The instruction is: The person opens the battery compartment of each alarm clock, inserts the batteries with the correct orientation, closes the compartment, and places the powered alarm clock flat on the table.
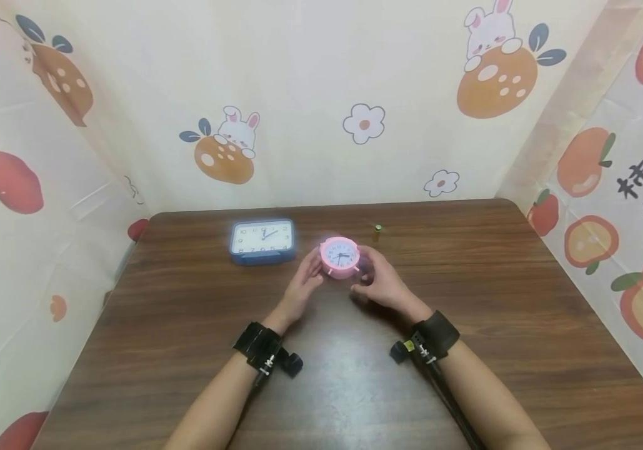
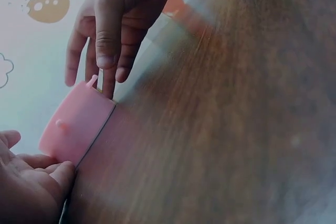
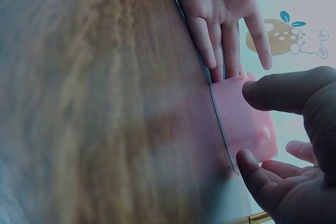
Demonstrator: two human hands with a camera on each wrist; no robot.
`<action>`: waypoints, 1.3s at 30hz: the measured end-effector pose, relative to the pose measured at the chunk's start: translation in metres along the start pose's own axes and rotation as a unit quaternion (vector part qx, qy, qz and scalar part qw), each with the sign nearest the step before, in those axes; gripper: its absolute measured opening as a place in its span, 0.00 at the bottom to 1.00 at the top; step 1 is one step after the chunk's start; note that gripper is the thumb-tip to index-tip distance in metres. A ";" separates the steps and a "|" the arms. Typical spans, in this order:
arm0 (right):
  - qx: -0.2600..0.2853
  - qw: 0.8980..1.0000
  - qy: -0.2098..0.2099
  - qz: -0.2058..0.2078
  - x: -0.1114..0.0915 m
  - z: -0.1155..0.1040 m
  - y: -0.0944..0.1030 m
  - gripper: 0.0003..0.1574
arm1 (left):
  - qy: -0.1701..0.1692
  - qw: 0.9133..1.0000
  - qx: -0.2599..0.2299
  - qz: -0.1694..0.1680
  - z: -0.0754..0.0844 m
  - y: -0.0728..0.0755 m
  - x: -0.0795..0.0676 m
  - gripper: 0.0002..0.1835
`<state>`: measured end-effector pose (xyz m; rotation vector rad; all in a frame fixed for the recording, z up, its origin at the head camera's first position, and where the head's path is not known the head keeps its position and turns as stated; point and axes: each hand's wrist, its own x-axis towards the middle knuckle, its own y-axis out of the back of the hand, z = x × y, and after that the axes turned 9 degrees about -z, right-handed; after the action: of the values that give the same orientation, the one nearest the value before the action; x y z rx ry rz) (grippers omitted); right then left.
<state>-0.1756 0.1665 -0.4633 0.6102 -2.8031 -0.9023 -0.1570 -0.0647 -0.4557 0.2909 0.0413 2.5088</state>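
A round pink alarm clock (image 1: 340,257) stands on the brown table between the two hands, its white dial tipped up toward the head camera. My left hand (image 1: 302,280) is at the clock's left side, fingers extended along it and fingertips at its edge. On the opposite side, my right hand (image 1: 383,281) has its fingers loosely bent beside the clock, with the thumb held apart from them. The right wrist view shows the right thumb (image 3: 278,93) overlapping the pink casing (image 3: 244,116). In the left wrist view, the clock's small feet (image 2: 60,125) point outward.
Left of the pink clock stands a blue rectangular clock (image 1: 262,242) with a white dial. A small upright cylinder with a green top (image 1: 378,230) is behind the right hand. Printed curtains (image 1: 310,125) border the table (image 1: 467,262) at the back and both sides.
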 end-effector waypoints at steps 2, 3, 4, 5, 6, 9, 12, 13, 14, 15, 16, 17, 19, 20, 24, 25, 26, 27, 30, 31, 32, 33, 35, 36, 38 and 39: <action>-0.002 1.000 0.001 0.001 0.000 0.000 0.000 0.55 | 0.003 1.000 0.010 0.000 0.002 0.000 0.000 0.33; -0.003 1.000 0.002 0.002 -0.001 -0.001 0.000 0.54 | 0.003 1.000 0.019 0.002 0.003 0.000 0.000 0.33; -0.005 1.000 0.003 0.003 -0.001 -0.001 0.000 0.54 | 0.005 1.000 0.025 0.003 0.006 0.000 0.000 0.33; -0.007 1.000 0.004 0.004 -0.001 -0.001 0.000 0.54 | 0.008 0.999 0.031 0.004 0.009 -0.001 -0.002 0.33; -0.009 1.000 0.005 0.005 -0.001 -0.001 0.000 0.54 | 0.008 0.999 0.041 0.007 0.010 -0.001 -0.002 0.33; -0.012 1.000 0.007 0.008 -0.001 -0.001 0.000 0.53 | 0.016 0.998 0.058 0.012 0.012 0.000 -0.003 0.34; -0.012 1.000 0.008 0.009 -0.001 0.001 0.000 0.53 | 0.022 0.998 0.057 0.019 0.008 0.001 -0.003 0.33; -0.012 1.000 0.009 0.009 -0.002 0.001 0.000 0.52 | 0.024 0.998 0.057 0.020 0.008 0.001 -0.003 0.33; -0.013 1.000 0.009 0.009 -0.002 0.002 0.000 0.52 | 0.024 0.998 0.058 0.023 0.008 0.001 -0.003 0.33; -0.016 1.000 0.008 0.011 -0.002 0.002 0.000 0.52 | 0.025 0.998 0.060 0.026 0.008 0.001 -0.003 0.33; -0.020 1.000 0.006 0.012 -0.002 0.002 0.000 0.51 | 0.025 0.997 0.062 0.030 0.009 0.001 -0.003 0.32; -0.025 1.000 0.004 0.015 -0.002 0.001 0.000 0.51 | 0.024 0.997 0.064 0.035 0.010 0.001 -0.003 0.32; -0.035 0.999 0.002 0.021 -0.003 0.000 0.000 0.49 | 0.025 0.996 0.069 0.040 0.017 0.002 -0.005 0.31; -0.040 0.999 0.000 0.024 -0.004 -0.001 0.000 0.49 | 0.024 0.996 0.069 0.045 0.018 0.003 -0.005 0.30; -0.050 0.998 0.000 0.033 -0.006 -0.005 0.001 0.48 | 0.019 0.995 0.078 0.059 0.021 0.008 -0.006 0.28; -0.052 0.998 -0.001 0.033 -0.006 -0.005 0.002 0.48 | 0.018 0.995 0.082 0.061 0.022 0.009 -0.006 0.27; -0.052 0.998 -0.003 0.034 -0.006 -0.006 0.002 0.47 | 0.019 0.994 0.085 0.063 0.022 0.010 -0.007 0.27; -0.053 0.998 -0.005 0.034 -0.006 -0.006 0.002 0.47 | 0.022 0.994 0.091 0.065 0.023 0.011 -0.008 0.27; -0.055 0.998 -0.011 0.034 -0.006 -0.006 0.002 0.46 | 0.031 0.993 0.096 0.066 0.025 0.014 -0.010 0.26; -0.056 0.998 -0.014 0.034 -0.006 -0.005 0.002 0.46 | 0.035 0.992 0.098 0.066 0.025 0.014 -0.011 0.26; -0.056 0.998 -0.018 0.034 -0.007 -0.005 0.002 0.46 | 0.038 0.992 0.100 0.066 0.026 0.015 -0.012 0.26; -0.056 0.998 -0.022 0.035 -0.007 -0.006 0.002 0.46 | 0.040 0.992 0.100 0.066 0.026 0.015 -0.012 0.26; -0.058 0.997 -0.029 0.039 -0.008 -0.006 0.000 0.47 | 0.041 0.992 0.097 0.066 0.026 0.017 -0.012 0.25; -0.059 0.997 -0.034 0.042 -0.008 -0.007 -0.001 0.47 | 0.042 0.992 0.095 0.067 0.022 0.018 -0.012 0.25; -0.061 0.996 -0.037 0.049 -0.010 -0.008 -0.003 0.48 | 0.043 0.992 0.091 0.069 0.014 0.021 -0.011 0.25; -0.064 0.996 -0.038 0.054 -0.010 -0.009 -0.005 0.49 | 0.044 0.992 0.090 0.073 0.009 0.022 -0.010 0.25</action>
<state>-0.1622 0.1625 -0.4584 0.4115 -2.7858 -1.0942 -0.1600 -0.0890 -0.4467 0.2643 0.2922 2.6669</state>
